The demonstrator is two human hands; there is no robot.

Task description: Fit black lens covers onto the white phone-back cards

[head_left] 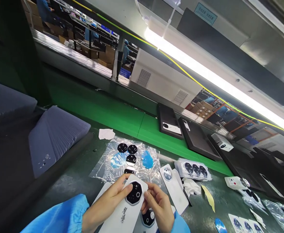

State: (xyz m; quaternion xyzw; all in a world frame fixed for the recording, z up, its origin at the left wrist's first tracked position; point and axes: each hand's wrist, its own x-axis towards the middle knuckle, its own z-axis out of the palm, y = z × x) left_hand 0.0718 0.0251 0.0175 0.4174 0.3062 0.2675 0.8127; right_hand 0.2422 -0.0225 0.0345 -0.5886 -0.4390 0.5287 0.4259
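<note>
A white phone back cover (pixel 127 215) is tilted up in front of me, with a black round camera lens plate (pixel 134 193) near its top. My left hand (pixel 106 202) grips the cover from the left, the thumb lying on the lens plate. My right hand (pixel 159 204) pinches the upper right edge with bent fingers. Beneath lies another white cover with a black lens plate (pixel 147 218), partly hidden by my right hand. Just beyond my hands, a clear plastic sheet (pixel 96 170) carries several black lens plates (pixel 131 159) and blue film pieces (pixel 147 160).
To the right lies a white cover (pixel 177 195) with a silvery camera area, beside a wrapped pack of lens plates (pixel 196 171), crumpled tissue (pixel 191 187) and yellow paper (pixel 208 198). Stacked grey panels (pixel 59 132) stand left. Black trays (pixel 197 140) line the back; a lamp (pixel 205 76) hangs above.
</note>
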